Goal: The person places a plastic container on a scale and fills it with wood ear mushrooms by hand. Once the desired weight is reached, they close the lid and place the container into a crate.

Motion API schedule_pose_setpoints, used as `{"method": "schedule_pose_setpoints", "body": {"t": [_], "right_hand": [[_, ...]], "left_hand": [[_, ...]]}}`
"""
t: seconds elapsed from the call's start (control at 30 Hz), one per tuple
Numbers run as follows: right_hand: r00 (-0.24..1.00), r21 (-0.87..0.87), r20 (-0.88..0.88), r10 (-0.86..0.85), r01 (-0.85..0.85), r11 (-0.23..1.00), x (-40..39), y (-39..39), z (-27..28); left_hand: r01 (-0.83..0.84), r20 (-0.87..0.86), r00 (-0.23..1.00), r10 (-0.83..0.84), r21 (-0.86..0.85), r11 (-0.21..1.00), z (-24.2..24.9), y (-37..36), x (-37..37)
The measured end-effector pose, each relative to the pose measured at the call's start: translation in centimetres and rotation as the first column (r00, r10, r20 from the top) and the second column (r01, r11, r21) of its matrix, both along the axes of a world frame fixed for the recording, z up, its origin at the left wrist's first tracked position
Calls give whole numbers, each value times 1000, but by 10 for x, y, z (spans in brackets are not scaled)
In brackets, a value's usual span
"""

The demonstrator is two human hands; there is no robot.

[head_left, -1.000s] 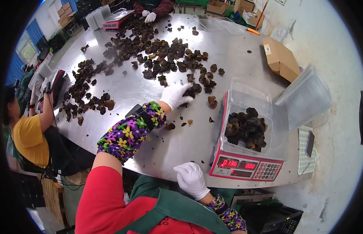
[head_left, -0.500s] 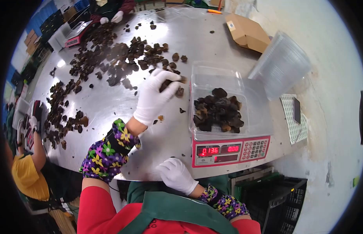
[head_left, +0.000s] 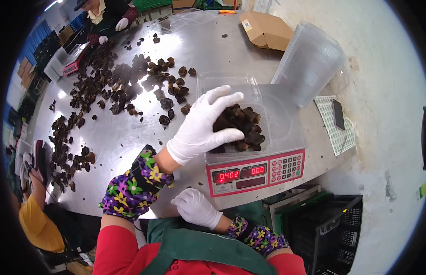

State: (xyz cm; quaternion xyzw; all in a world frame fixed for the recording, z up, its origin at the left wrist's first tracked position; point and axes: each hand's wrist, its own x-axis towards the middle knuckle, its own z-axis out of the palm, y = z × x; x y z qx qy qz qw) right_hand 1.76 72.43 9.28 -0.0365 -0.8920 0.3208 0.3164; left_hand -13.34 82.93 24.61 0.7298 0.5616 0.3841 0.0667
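Note:
My white-gloved left hand (head_left: 206, 123) is over the left side of a clear plastic box (head_left: 273, 133), fingers and thumb spread at a heap of dark wood ear mushrooms (head_left: 245, 126). It hides part of the heap; I see nothing gripped in it. The box rests on a red-framed digital scale (head_left: 281, 168), whose display reads 0.402 and 0.00. Its hinged lid (head_left: 231, 82) lies tipped back behind. At the table's near edge my right hand (head_left: 194, 208), also gloved, rests with fingers curled in and nothing visible in them.
Loose wood ear mushrooms (head_left: 91, 80) lie scattered over the metal table (head_left: 203, 41). Stacked clear boxes (head_left: 309, 64), a cardboard box (head_left: 267, 31) and a phone (head_left: 338, 114) on a label sheet (head_left: 325, 123) are at the right. Two co-workers stand across and to the left.
My left hand has moved right from the loose mushrooms to the box, and its fingers have spread. The scale's reading went from 0.136 to 0.402. My view shifted slightly.

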Motion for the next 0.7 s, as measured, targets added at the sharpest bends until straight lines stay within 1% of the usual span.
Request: {"method": "schedule_pose_setpoints", "body": {"t": [0.07,0.1,0.13,0.2,0.23,0.27,0.33,0.37,0.4,0.47,0.53,0.6,0.63,0.67,0.7], "right_hand": [[999,-25,26,19,-18,1000,1,-1,-1],[1000,-25,24,19,-19,999,1,-1,-2],[999,-26,27,22,-22,999,1,-1,-3],[999,-27,31,21,-21,999,0,-1,-3],[999,-22,28,17,-16,1000,0,-1,-3],[1000,-15,26,10,-10,1000,1,-1,-3],[1000,3,18,7,-7,1000,1,0,-2],[1000,18,5,10,-10,1000,0,0,-1],[1000,18,5,4,-4,1000,0,-1,-2],[1000,23,15,12,-12,1000,-1,-1,-4],[1000,20,24,16,-16,1000,0,-1,-3],[999,12,36,24,-25,1000,1,-1,-3],[999,12,29,22,-22,1000,1,0,-3],[999,13,25,21,-21,1000,1,0,-3],[999,12,27,31,-31,999,1,0,-2]], "left_hand": [[-79,175,983,60,102,992,-4,-2,-6],[-138,178,978,113,138,981,-1,-6,-7],[-138,176,978,113,137,981,-3,-5,-6],[-231,155,968,199,231,945,-7,-3,0],[-194,-19,980,200,165,967,-5,-6,4],[-109,-190,974,125,93,990,-11,-4,8],[-25,-347,938,11,-34,999,-23,-5,16],[-45,-280,959,33,-38,998,-24,-6,15],[-39,-280,960,27,-38,999,-19,-7,16],[-24,-190,982,8,-85,996,-11,-9,15],[-7,-182,983,-7,-78,997,-7,-12,11],[28,-35,999,-29,-30,999,-4,-17,6],[39,-18,999,-39,-31,999,-3,-19,0],[32,85,996,-30,-28,999,-6,-23,-5],[-5,168,986,3,12,1000,-1,-31,-9]]}}
